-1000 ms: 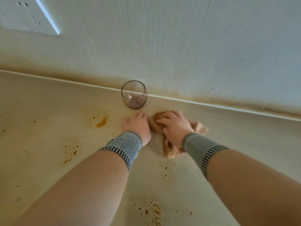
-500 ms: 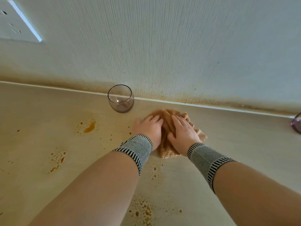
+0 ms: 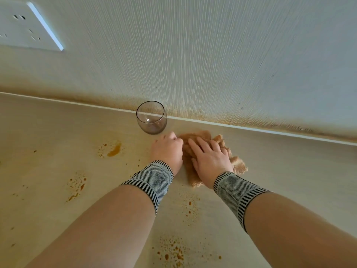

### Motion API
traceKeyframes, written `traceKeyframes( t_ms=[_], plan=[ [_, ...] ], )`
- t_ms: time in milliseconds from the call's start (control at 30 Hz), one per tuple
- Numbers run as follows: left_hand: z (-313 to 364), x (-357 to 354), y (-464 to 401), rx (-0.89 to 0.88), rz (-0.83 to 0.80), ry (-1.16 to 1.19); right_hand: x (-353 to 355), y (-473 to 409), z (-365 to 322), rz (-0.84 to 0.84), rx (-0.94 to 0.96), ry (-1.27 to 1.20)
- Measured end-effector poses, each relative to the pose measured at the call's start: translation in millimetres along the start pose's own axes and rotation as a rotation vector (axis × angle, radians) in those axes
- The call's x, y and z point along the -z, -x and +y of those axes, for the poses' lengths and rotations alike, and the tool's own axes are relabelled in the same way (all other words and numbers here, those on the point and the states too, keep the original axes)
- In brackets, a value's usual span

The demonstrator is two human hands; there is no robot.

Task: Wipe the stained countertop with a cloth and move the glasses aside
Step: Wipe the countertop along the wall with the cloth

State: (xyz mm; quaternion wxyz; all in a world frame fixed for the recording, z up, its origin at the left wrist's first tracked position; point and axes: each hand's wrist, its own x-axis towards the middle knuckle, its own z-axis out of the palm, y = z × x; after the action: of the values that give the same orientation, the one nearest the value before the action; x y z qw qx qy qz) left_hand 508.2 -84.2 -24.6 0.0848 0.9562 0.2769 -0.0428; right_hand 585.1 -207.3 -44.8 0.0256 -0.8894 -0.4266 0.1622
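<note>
The tan cloth (image 3: 204, 151) lies bunched on the beige countertop (image 3: 38, 132), close to the seam where the counter meets the wall (image 3: 193, 55), and both hands are on it or at its edge. The right hand (image 3: 209, 159) lies flat across the top of the cloth with its fingers straight and spread, pressing it down rather than gripping it; frayed folds stick out past the fingers on the right and below the heel of the hand. The left hand (image 3: 167, 149) rests at the cloth's left edge with its fingers curled under (whether they actually pinch a fold of the fabric or just tuck against it, I cannot tell). Each wrist carries a grey knitted band with black-and-white striped borders. Just beyond the left hand's knuckles stands a stemless, smoky-tinted glass (image 3: 151, 118), upright, near the hand but not touching it, with its far side close against the wall. Orange-brown stains (image 3: 114, 149) dot the counter: a wet smear and speckles to the left of the left hand, another patch further left and nearer, fine spots between the forearms, and a denser cluster at the bottom edge. A brownish band discolours the wall along its base, and a white wall socket (image 3: 29, 28) sits at the upper left.
</note>
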Motion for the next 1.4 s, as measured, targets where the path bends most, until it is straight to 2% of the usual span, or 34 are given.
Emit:
traceKeyframes(
  t_ms=[133,200,333,400,867,1067,1400],
  plan=[
    [-2,0,-8,-0.051,0.038,0.108,12,-27,-8,0.062,-0.201,-0.024],
    [0,4,-15,-0.083,0.025,0.122,10,-35,-8,0.054,-0.172,-0.026],
    [4,-4,-30,-0.076,-0.187,0.066,5,-33,9,-0.017,-0.046,-0.101],
    [4,-12,-31,-0.053,-0.239,-0.018,9,-36,17,-0.070,-0.011,-0.098],
    [24,-14,-54,-0.040,-0.345,-0.071,5,-41,41,0.004,-0.003,-0.087],
    [67,-17,-55,-0.081,-0.369,-0.071,10,-21,85,-0.028,-0.081,-0.106],
    [168,-30,-53,-0.180,-0.393,-0.086,15,27,176,0.028,-0.123,-0.154]
  ],
)
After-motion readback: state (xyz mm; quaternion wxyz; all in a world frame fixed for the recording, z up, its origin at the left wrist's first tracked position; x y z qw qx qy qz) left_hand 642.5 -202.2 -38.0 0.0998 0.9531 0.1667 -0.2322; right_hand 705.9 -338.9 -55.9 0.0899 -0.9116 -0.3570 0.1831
